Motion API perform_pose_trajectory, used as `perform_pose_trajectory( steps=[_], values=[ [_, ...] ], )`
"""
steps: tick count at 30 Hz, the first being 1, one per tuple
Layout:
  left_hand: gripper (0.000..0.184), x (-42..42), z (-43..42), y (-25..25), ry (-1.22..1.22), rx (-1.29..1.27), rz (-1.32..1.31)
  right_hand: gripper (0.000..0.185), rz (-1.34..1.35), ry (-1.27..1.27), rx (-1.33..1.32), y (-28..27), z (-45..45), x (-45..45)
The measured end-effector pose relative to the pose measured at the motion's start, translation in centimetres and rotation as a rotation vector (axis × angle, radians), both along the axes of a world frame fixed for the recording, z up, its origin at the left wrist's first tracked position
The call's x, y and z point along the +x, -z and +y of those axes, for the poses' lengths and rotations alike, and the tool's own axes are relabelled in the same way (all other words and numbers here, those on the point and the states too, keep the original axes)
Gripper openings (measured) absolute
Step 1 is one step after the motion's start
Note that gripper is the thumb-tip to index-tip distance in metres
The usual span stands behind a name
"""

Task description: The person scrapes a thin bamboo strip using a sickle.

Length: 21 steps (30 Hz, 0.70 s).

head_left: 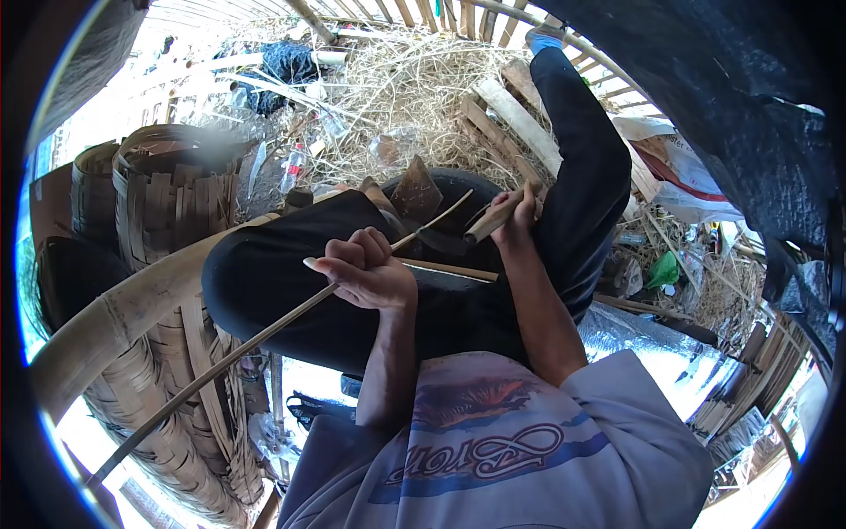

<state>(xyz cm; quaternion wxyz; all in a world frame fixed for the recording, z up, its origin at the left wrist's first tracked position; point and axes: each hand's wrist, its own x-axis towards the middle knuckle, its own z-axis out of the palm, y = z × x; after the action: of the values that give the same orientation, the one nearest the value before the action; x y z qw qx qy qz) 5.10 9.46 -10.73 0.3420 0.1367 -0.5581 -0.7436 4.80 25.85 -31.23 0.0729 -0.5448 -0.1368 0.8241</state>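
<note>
My left hand (370,269) is closed around a long thin bamboo strip (233,353). The strip runs from the lower left, across my bent leg, to a tip near the middle of the view. Closed on a thick, tapered wooden handle (495,217) is my right hand (518,215), just right of that tip. Any blade on the handle is not clearly visible. Below the hands, a second pale strip (454,269) crosses my lap. A pointed brown piece (416,189) stands beyond my hands, by a dark rounded thing.
Woven bamboo baskets (172,198) and a thick bamboo pole (150,304) are at my left. Straw (414,97) and a plastic bottle (293,167) litter the ground ahead. Wooden planks (520,128) lie near my stretched leg. A dark sheet (705,88) hangs at right.
</note>
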Motion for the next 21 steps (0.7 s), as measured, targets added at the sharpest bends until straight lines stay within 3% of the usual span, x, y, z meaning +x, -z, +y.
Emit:
perform_pose_trajectory(
  steps=[2,6,7,11,15,20,21],
  values=[
    [0.050,0.1,0.0,-0.2,-0.028,0.012,-0.017,0.037,0.024,-0.176,-0.050,-1.2,-0.1,0.0],
    [0.050,-0.1,0.0,-0.2,-0.035,0.003,-0.018,0.036,-0.043,-0.009,0.002,-0.3,-0.3,0.2],
    [0.050,-0.1,0.1,-0.3,-0.041,0.003,-0.025,0.037,0.009,-0.155,-0.074,-0.9,-0.4,0.3],
    [0.050,0.1,0.1,-0.3,-0.020,0.032,-0.021,0.036,0.033,-0.003,0.009,-1.0,-0.7,-0.3],
    [0.050,0.0,0.2,-0.1,-0.010,0.005,-0.015,0.034,-0.027,-0.040,-0.069,-1.3,-0.7,-0.1],
    [0.050,0.1,0.1,0.0,-0.044,0.033,-0.026,0.040,-0.025,-0.036,0.069,-1.5,-1.2,-0.5],
    [0.050,-0.1,0.1,0.0,-0.042,0.033,-0.021,0.039,0.020,-0.145,-0.053,-1.2,-1.0,0.0]
  ],
)
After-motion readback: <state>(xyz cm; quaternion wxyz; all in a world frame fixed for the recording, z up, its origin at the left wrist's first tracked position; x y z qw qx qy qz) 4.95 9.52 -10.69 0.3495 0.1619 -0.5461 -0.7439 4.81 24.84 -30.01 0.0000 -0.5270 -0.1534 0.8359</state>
